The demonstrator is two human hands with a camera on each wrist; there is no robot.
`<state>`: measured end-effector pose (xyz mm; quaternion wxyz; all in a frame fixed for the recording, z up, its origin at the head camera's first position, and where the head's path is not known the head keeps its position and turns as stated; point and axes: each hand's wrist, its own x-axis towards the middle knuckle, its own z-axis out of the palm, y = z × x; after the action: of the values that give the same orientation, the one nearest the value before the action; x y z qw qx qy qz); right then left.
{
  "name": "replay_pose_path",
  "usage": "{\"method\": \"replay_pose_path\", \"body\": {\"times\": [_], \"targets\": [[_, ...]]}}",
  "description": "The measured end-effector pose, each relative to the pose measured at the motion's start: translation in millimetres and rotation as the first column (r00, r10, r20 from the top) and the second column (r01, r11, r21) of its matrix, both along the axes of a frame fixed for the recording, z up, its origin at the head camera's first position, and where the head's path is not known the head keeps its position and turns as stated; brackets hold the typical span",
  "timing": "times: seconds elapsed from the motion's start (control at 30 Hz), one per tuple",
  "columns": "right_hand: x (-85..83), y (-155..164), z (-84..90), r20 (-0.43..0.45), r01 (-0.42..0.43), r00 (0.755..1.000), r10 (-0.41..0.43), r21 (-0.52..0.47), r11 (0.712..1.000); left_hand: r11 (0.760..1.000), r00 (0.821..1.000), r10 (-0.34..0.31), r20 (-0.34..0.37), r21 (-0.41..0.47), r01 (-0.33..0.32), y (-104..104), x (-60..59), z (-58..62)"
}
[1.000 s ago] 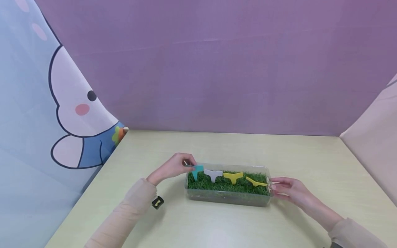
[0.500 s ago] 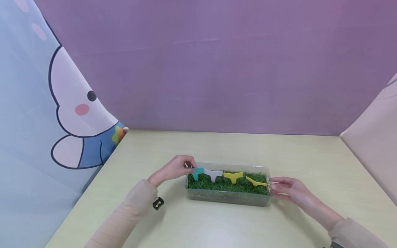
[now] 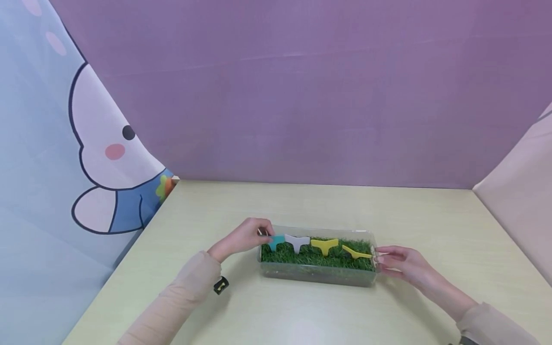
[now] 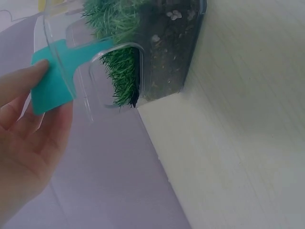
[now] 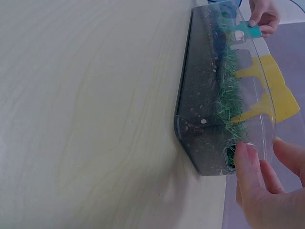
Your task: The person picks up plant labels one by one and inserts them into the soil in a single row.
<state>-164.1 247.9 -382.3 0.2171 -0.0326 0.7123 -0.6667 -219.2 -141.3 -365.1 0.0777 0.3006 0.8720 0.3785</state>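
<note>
A clear plastic planter box [image 3: 319, 275], filled with soil and green grass [image 3: 321, 260], sits on the table. At its left end, my left hand [image 3: 246, 235] pinches the top of a teal T-shaped plant label [image 4: 52, 81] between thumb and fingers. The label's stem reaches down into the grass. A pale lilac label [image 3: 296, 242] and a yellow label [image 3: 324, 246] stand farther right. Another yellow label [image 3: 356, 253] is turned at an angle. With extended fingers, my right hand [image 3: 407, 267] touches the box's right end, near the cut-out handle opening seen in the right wrist view.
The light wooden table [image 3: 319, 316] extends around the box. Behind it hangs a purple cloth [image 3: 302, 96]. A blue cloth [image 3: 34, 191] printed with a cartoon animal covers the left side, and a pale cloth [image 3: 522, 182] covers the right.
My left hand has moved slightly downward, and the teal label sits lower, its stem deeper in the grass. My right hand and the box have stayed in place.
</note>
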Motion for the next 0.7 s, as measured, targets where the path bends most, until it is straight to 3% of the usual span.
{"method": "replay_pose_path", "body": {"times": [0.4, 0.7], "targets": [[0.3, 0.7, 2.0, -0.016, 0.002, 1.0, -0.002, 0.028, 1.0, 0.999, 1.0, 0.008, -0.019, -0.039, -0.009, 2.1, -0.4, 2.5], [-2.9, 0.0, 8.2, -0.107, -0.023, 0.993, 0.048, 0.225, 0.974, 0.998, 0.998, 0.024, -0.053, -0.051, -0.027, -6.9, 3.5, 2.3]]}}
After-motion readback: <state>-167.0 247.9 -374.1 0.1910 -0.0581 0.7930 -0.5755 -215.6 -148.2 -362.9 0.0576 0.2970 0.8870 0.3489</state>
